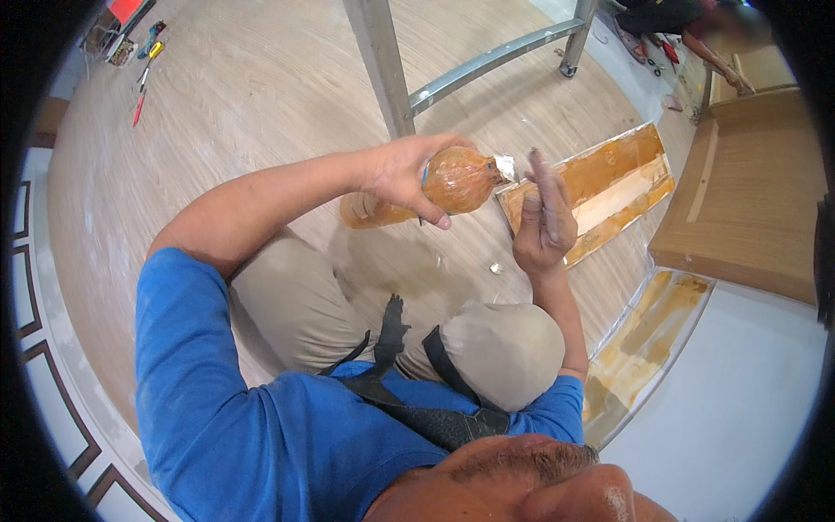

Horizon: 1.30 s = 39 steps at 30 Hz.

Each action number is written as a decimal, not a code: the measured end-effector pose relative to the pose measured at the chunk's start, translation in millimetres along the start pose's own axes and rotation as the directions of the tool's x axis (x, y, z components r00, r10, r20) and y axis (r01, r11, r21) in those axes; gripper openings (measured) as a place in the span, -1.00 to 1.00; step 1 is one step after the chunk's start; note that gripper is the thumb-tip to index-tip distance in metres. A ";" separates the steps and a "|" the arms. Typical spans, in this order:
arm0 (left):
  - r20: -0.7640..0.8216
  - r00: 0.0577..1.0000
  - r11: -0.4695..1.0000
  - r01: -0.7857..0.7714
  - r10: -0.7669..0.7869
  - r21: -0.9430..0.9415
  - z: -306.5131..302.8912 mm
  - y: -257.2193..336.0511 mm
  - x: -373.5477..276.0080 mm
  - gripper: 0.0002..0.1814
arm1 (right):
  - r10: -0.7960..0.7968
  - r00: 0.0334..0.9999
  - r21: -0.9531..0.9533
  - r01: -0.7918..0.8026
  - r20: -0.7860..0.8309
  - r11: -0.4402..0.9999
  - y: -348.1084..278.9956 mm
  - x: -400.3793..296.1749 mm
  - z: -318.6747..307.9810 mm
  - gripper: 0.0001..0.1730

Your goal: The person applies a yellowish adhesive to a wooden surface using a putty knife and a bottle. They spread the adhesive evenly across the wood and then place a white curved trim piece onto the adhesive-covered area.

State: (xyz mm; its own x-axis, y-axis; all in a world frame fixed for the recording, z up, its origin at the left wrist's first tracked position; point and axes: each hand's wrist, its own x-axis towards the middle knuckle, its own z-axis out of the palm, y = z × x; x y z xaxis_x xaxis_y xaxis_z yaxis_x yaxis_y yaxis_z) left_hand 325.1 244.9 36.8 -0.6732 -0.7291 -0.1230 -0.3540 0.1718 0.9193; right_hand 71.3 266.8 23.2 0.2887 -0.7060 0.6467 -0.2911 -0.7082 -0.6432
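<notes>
My left hand (408, 179) is wrapped around a tilted plastic bottle (460, 179) with orange-brown contents or coating. Its narrow neck points right and bears crumpled silvery foil (505, 168). My right hand (546, 218) is raised just right of the neck, fingers stretched and palm towards the bottle, with nothing seen in it. Behind that hand, a long board (613, 186) lies on the wood-look floor (261, 104), smeared with amber-brown material along both sides of a paler strip. A small foil scrap (496, 268) lies on the floor between my knees and hands.
A metal ladder (496, 65) stands ahead. At right are a wooden panel or box (750, 196), an amber-smeared strip (646, 346) and a white surface (724, 372). Another person's hand (740, 83) rests at the panel's far edge. A yellow-handled tool (155, 50) and red pen-like tool (138, 109) lie far left.
</notes>
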 end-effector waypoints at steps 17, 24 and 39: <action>-0.120 0.987 0.973 -0.080 0.107 0.217 -2.7 -5.6 7.5 0.10 | -0.070 0.997 0.018 0.071 -0.032 0.997 13.8 10.1 -0.6 -0.27; -0.187 0.967 0.982 -0.153 0.172 0.112 0.8 -19.9 -1.7 0.06 | 0.687 0.685 -0.322 -0.611 0.244 0.723 54.9 -89.7 -19.3 -0.70; -0.180 0.970 0.981 -0.143 0.165 0.129 3.0 -22.1 10.0 0.07 | 0.670 0.716 -0.687 -0.388 0.196 0.615 85.7 -248.4 -1.6 -0.72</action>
State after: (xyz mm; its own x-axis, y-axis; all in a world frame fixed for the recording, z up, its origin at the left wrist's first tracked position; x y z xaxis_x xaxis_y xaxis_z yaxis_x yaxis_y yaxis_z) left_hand 324.2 235.8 14.1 -0.5944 -0.7980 0.0994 -0.3351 0.3582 0.8714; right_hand -26.8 381.5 -191.9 0.1900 -0.9806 -0.0485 -0.9172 -0.1596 -0.3650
